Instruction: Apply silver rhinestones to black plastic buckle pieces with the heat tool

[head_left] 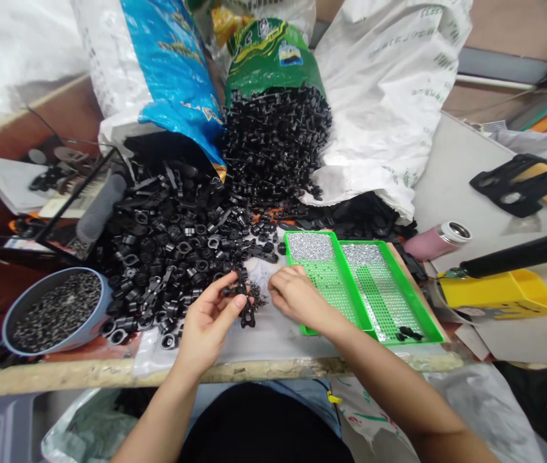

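Dark clothing fills the bottom edge, and both bare forearms reach out over a worn wooden bench edge. Left hand pinches a small cluster of black plastic clips between thumb and fingertips, just above a white sheet. Right hand sits close by, its fingers bunched and curled down, right beside a green perforated tray; whether it grips anything cannot be told. Tiny dark bits lie between the hands. A second green tray stands alongside the first, and silvery granules cover the far end of each, with a few black clips in one near corner. Left of the hands, a grey-blue bowl holds small dark pieces, beside a big heap of black plastic clips. More clips spill from a green bag, flanked by a blue sack and a white woven sack. Off to the right lie a pink flask and a yellow scoop.
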The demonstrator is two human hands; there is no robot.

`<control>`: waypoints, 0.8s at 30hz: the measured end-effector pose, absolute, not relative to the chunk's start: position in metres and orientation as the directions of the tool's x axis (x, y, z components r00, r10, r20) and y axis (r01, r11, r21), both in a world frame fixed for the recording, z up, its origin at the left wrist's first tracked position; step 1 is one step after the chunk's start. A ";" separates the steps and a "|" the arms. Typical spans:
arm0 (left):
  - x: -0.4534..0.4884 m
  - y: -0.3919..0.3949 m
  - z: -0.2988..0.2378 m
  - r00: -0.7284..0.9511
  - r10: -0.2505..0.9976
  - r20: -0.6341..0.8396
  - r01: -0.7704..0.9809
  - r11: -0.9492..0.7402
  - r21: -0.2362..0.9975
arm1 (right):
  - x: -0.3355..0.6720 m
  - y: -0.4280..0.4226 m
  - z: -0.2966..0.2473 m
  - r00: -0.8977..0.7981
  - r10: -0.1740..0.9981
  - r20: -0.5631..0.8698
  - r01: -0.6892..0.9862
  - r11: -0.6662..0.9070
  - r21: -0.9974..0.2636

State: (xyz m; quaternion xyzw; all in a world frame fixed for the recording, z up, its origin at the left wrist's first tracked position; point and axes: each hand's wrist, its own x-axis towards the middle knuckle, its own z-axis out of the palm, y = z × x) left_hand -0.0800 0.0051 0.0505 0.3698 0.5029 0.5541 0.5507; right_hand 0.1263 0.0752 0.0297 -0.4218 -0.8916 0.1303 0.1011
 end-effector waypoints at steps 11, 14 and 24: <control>-0.078 0.003 0.050 -0.086 0.989 -0.118 -0.183 0.101 0.978 | 0.116 0.070 0.025 -0.643 0.766 0.013 0.707 0.600 -0.374; -0.078 0.002 0.049 -0.089 0.990 -0.113 -0.167 0.097 0.981 | 0.118 0.070 0.024 -0.601 0.798 0.050 0.709 0.561 -0.427; -0.073 -0.003 0.050 -0.078 0.997 -0.014 0.002 0.014 1.000 | 0.118 0.062 0.079 -0.546 0.819 0.178 0.295 0.387 -0.874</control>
